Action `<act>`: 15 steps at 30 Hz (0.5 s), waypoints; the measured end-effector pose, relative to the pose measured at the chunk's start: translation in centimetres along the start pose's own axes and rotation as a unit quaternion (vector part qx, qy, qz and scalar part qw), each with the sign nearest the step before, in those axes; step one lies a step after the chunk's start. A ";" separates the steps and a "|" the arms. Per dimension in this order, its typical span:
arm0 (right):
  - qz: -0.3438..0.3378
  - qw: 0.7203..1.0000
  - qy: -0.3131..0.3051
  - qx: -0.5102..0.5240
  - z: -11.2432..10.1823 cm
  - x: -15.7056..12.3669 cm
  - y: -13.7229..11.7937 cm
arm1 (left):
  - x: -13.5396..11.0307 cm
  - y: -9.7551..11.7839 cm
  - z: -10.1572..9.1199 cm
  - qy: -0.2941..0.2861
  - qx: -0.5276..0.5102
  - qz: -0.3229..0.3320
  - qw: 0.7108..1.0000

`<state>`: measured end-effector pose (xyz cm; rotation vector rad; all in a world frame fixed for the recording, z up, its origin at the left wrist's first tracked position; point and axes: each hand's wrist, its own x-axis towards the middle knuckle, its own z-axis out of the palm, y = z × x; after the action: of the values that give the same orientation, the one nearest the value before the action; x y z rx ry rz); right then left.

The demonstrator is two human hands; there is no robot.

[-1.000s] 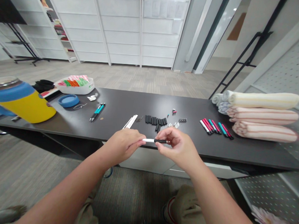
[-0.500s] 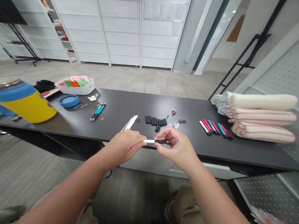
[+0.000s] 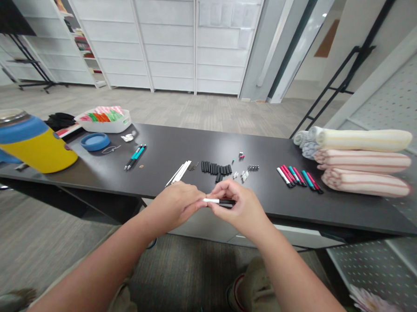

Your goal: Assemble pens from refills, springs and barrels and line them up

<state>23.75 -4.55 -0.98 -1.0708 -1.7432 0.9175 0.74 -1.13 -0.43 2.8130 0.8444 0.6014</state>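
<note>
Just off the table's front edge, a pen [image 3: 211, 200] with a white part and a black part lies level between my two hands. My left hand [image 3: 178, 202] is closed, pinching its white end. Thumb and fingers of my right hand [image 3: 239, 203] grip it around the black part, hiding some of it. Right beyond my hands are several black tubes [image 3: 215, 168], likely pen grips. Thin white sticks [image 3: 179, 172] fan out past my left hand, with small springs [image 3: 193, 166] beside them. Tiny clear pieces [image 3: 244, 176] and metal bits [image 3: 253, 167] lie past my right hand.
Pink, teal and white barrels [image 3: 300, 178] lie in a row at right, near rolled towels [image 3: 365, 162]. At left are whole pens [image 3: 135, 157], a blue lid [image 3: 95, 141], a yellow-blue jug [image 3: 34, 142] and a white basket [image 3: 117, 126]. The dark table [image 3: 167, 140] ends before me.
My right hand has slid left along the pen, closer to my left hand, and less of the black part's end shows. The view has shifted slightly.
</note>
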 end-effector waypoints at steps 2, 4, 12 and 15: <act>-0.004 1.000 0.003 -0.004 -0.3 0.1 -0.1 | 0.1 -0.3 -0.1 0.004 -0.016 -0.008 1.000; -0.009 1.000 0.010 -0.022 -0.9 0.2 -0.2 | 0.2 -0.6 -0.2 0.007 -0.018 -0.015 1.000; -0.048 0.987 0.033 -0.149 -3.7 0.3 0.4 | -0.2 -1.6 -0.7 0.007 0.008 -0.039 0.999; -0.069 0.982 0.015 -0.174 -3.7 0.3 0.5 | -0.4 -1.8 -0.6 0.005 0.007 -0.038 0.999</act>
<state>27.29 -3.58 -0.05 -1.1583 -1.9720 0.5182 -0.66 0.16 -0.45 2.7771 0.9563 0.6014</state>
